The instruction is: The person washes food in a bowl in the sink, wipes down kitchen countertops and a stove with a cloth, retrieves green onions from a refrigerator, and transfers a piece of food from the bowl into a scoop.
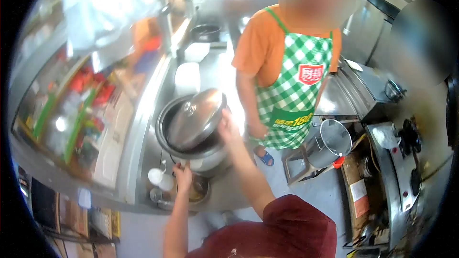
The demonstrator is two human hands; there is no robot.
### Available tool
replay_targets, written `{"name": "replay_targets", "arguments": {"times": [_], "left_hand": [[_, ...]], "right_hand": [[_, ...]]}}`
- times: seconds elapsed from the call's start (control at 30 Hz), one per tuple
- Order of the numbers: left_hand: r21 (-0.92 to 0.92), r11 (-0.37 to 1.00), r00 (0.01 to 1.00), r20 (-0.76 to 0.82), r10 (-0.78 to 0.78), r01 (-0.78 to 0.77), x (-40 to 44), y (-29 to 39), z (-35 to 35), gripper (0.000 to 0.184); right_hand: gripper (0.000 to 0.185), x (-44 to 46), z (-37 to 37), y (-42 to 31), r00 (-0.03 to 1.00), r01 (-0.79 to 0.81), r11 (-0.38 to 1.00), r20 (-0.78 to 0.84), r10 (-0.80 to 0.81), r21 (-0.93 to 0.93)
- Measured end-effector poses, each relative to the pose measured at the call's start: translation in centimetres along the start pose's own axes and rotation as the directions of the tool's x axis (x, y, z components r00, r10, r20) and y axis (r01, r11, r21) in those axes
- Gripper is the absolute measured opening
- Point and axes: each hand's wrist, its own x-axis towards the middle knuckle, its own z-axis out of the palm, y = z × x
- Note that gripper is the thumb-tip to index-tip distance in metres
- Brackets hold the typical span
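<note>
A large round pot (pixel 161 131) with a wide rim stands on the metal counter, its white lower body showing in front. My right hand (pixel 228 126) grips the right edge of a domed metal lid (pixel 193 119). The lid is tilted over the pot, leaving part of its dark inside exposed. Low at the pot's front is my left hand (pixel 183 176), fingers apart and slightly bent; whether they touch the pot I cannot tell. Just below that hand sits a metal bowl (pixel 203 188). A white pump bottle (pixel 165 180) stands to its left.
Across the counter (pixel 217 74) stands a person in a green checked apron (pixel 294 91). White containers (pixel 187 77) are behind the pot. A glass-fronted case (pixel 71 110) fills the left. A grey bucket (pixel 330 143) rests on a stool, with a stove (pixel 399 172) farther right.
</note>
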Motion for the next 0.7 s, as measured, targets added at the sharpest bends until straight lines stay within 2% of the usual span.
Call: {"name": "replay_targets", "arguments": {"times": [0.07, 0.17, 0.2, 0.23, 0.27, 0.3, 0.33, 0.37, 0.4, 0.43, 0.5, 0.57, 0.6, 0.7], "left_hand": [[0.110, 0.991, 0.990, -0.104, 0.093, -0.082, 1.7, -2.1, 0.3, 0.053], [0.163, 0.959, 0.965, -0.088, 0.249, -0.233, -1.0, 0.5, 1.0, 0.050], [0.220, 0.926, 0.951, 0.024, 0.308, -0.305, -1.0, 0.5, 0.9, 0.049], [0.431, 0.819, 0.897, -0.047, 0.440, -0.379, -3.0, 1.7, 1.1, 0.047], [0.282, 0.856, 0.896, 0.028, 0.443, -0.432, -3.7, 1.9, 0.8, 0.048], [0.216, 0.864, 0.886, 0.008, 0.464, -0.455, -6.1, 4.8, 0.1, 0.049], [0.149, 0.865, 0.874, -0.012, 0.486, -0.479, -8.6, 7.7, -0.4, 0.051], [0.146, 0.832, 0.837, -0.044, 0.545, -0.535, -10.8, 10.1, -1.7, 0.056], [0.056, 0.836, 0.833, -0.072, 0.548, -0.545, -12.5, 12.0, -2.9, 0.061], [0.074, 0.797, 0.789, -0.108, 0.604, -0.600, -14.1, 14.0, -4.4, 0.064], [0.259, 0.638, 0.580, -0.271, 0.768, -0.725, -16.0, 15.5, -7.2, 0.068], [0.079, 0.656, 0.572, -0.420, 0.705, -0.750, -15.8, 16.1, -8.7, 0.073], [0.079, 0.654, 0.571, -0.418, 0.707, -0.752, -15.5, 16.2, -9.6, 0.076], [0.094, 0.737, 0.622, -0.472, 0.625, -0.670, -14.8, 14.6, -11.2, 0.076]], "right_hand": [[0.009, -0.8, -0.9, -0.9, 1.000, -0.024, 0.999, -0.005, 0.024, -0.035], [0.006, -1.8, -4.0, -2.2, 0.999, -0.034, 0.980, -0.008, 0.033, -0.196], [0.016, -1.6, -4.5, -2.4, 0.992, -0.016, 0.965, -0.123, -0.017, -0.262], [0.020, -3.1, -3.5, -2.7, 0.975, 0.055, 0.870, -0.160, -0.152, -0.490], [0.024, -3.4, -2.7, -3.5, 0.956, 0.119, 0.709, -0.111, -0.270, -0.695], [0.020, -1.7, -5.9, -4.0, 0.965, 0.086, 0.551, -0.069, -0.254, -0.830], [0.024, 2.9, -11.4, -4.0, 0.898, -0.110, -0.225, 0.000, -0.441, -0.968], [0.037, 1.2, -7.6, -4.3, 0.887, 0.241, -0.221, 0.307, -0.345, -0.945], [0.044, 1.0, -6.3, -3.0, 0.868, 0.213, -0.163, 0.263, -0.421, -0.963], [0.046, 0.8, -5.1, -2.4, 0.855, 0.290, -0.190, 0.343, -0.388, -0.938], [0.048, -0.6, -2.7, -1.3, 0.844, 0.324, -0.344, 0.433, -0.315, -0.882], [0.047, 0.1, -2.1, -1.1, 0.924, 0.174, -0.504, 0.317, -0.213, -0.846], [0.044, 0.5, -2.9, 0.1, 0.835, 0.211, -0.561, 0.446, -0.323, -0.800], [0.041, 0.6, -2.3, 0.8, 0.847, 0.101, -0.603, 0.386, -0.365, -0.792]]}}
